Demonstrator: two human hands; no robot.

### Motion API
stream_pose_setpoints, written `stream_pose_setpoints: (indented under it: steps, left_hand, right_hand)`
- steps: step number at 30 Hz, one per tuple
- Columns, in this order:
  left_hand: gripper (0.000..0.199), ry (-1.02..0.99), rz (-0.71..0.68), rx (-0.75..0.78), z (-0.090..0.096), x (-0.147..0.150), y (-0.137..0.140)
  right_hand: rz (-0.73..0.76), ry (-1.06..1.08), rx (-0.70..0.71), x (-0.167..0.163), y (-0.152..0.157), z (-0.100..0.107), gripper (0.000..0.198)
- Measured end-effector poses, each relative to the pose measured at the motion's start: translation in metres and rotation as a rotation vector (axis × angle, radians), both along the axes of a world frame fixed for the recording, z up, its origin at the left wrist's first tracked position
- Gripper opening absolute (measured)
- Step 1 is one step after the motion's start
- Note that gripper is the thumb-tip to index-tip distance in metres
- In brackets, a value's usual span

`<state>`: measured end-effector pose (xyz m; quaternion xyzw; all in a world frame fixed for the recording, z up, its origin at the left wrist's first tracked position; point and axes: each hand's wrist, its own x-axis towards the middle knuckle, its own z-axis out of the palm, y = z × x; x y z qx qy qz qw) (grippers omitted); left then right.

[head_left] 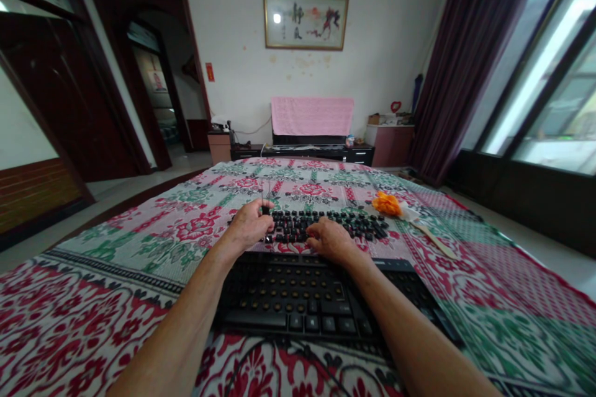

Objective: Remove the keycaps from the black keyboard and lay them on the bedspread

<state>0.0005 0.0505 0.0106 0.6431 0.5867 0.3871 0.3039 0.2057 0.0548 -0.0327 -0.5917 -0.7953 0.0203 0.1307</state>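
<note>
Between the thumb and fingers of my left hand (249, 224) is a small black keycap puller (266, 209) with thin wires pointing up. My right hand (334, 240) is bent over loose black keycaps (291, 223), its fingertips drawn together among them; what they pinch, if anything, is too small to make out. The keycaps lie in rough rows on the patterned cloth. Nearer to me, below both hands, lies a black keyboard (293, 288). Much of it shows bare key posts, while several keys remain on its front row. My right forearm covers part of it.
A patterned cloth (195, 223) covers the table. To the right lie an orange ruffled thing (387, 203) and a pale flat stick (437, 242). A dark cable (316, 366) runs in front of the keyboard. Beyond the table stands a low black cabinet (307, 152).
</note>
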Motion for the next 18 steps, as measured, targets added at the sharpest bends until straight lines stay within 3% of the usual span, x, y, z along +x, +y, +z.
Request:
stream_pose_setpoints:
  steps: [18]
  left_hand:
    - [0.039,0.037,-0.002,0.001,-0.0057,0.0007,0.0047]
  right_hand:
    - [-0.042,0.109,-0.041,-0.001,0.0064,-0.0055,0.026]
